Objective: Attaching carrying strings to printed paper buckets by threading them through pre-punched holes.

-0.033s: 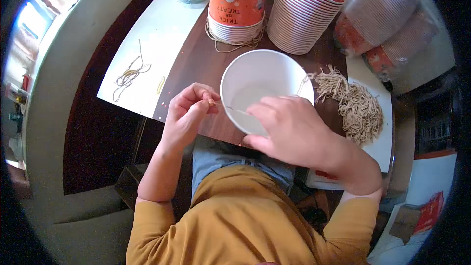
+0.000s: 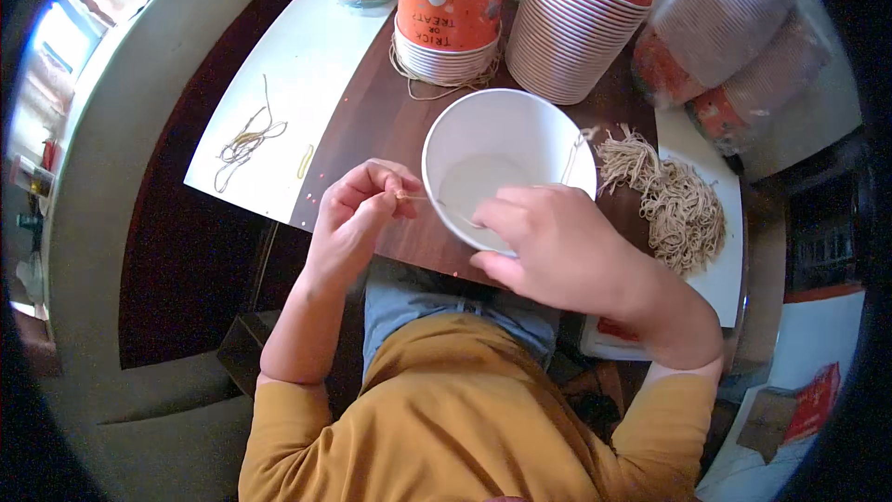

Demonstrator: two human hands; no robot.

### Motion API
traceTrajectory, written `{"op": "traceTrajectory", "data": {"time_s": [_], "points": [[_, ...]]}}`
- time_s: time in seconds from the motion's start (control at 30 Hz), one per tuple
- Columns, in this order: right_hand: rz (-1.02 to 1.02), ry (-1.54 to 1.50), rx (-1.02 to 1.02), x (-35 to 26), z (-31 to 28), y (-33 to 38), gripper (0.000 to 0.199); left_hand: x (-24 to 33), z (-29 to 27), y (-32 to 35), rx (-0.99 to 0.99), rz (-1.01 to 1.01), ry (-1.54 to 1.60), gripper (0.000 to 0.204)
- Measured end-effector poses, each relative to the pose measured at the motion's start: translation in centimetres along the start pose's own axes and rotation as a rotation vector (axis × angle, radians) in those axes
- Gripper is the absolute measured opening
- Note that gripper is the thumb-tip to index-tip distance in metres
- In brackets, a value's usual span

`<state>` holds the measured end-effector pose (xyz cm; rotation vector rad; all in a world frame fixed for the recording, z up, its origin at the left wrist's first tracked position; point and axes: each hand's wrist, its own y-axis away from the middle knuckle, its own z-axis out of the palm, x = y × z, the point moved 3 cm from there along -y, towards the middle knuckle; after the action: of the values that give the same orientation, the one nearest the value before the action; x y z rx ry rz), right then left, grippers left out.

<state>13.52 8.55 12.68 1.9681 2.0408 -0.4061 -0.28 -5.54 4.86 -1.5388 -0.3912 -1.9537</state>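
Observation:
A white-lined paper bucket (image 2: 497,125) is tilted so that its mouth faces me. My right hand (image 2: 562,242) grips its near right wall, fingers inside the mouth and thumb outside. At the bucket's left, my left hand (image 2: 364,209) pinches the end of a thin cord (image 2: 415,197) between thumb and fingertips. This cord runs to a small hole in the bucket's left wall; whether my right fingers also touch it inside is hidden. Along the inner right wall hangs more cord (image 2: 572,153), with a loose bit above the rim.
Right of the bucket lies a heap of beige cords (image 2: 683,200). Behind stand an upturned orange bucket (image 2: 451,14) with cord around its base and a tall bucket stack (image 2: 576,37). Plastic-wrapped buckets (image 2: 734,46) are at the far right. Loose cords (image 2: 246,144) lie on the white left surface.
The bucket and my right hand have shifted slightly to the right. More of the cord between my left fingers and the bucket now shows. My left hand has hardly moved.

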Motion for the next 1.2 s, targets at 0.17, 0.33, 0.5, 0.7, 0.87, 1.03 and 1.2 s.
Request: {"op": "traceTrajectory", "data": {"time_s": [0.17, 0.33, 0.5, 0.7, 0.87, 1.03, 1.2], "points": [[-0.076, 0.019, -0.019, 0.7, -1.0, 1.1, 0.020, 0.2, 1.2, 0.8, -0.160, -0.073, 0.249, 0.012], [-0.251, -0.133, -0.047, -0.4, -3.0, -0.6, 0.019, 0.5, 2.6, 1.0, -0.078, -0.139, 0.096, 0.013], [-0.389, -0.292, -0.023, -1.1, -3.0, -5.2, 0.015, 0.1, 2.6, 1.2, -0.080, -0.140, 0.159, 0.015], [-0.252, -0.305, 0.066, 0.9, -1.1, -7.9, 0.021, 0.5, 1.9, 2.3, -0.148, -0.192, 0.220, 0.017], [-0.284, 0.111, 0.697, -0.6, -2.0, -3.2, 0.031, 0.8, 1.4, 2.4, -0.059, -0.170, 0.144, 0.012], [-0.258, -0.019, 0.406, -1.9, -0.7, -0.2, 0.027, 1.4, 1.2, 2.1, -0.063, -0.165, 0.105, 0.011], [-0.257, -0.068, 0.441, -1.6, 1.0, -0.8, 0.015, 1.7, 1.4, 2.1, -0.067, -0.131, 0.046, 0.011]]}}
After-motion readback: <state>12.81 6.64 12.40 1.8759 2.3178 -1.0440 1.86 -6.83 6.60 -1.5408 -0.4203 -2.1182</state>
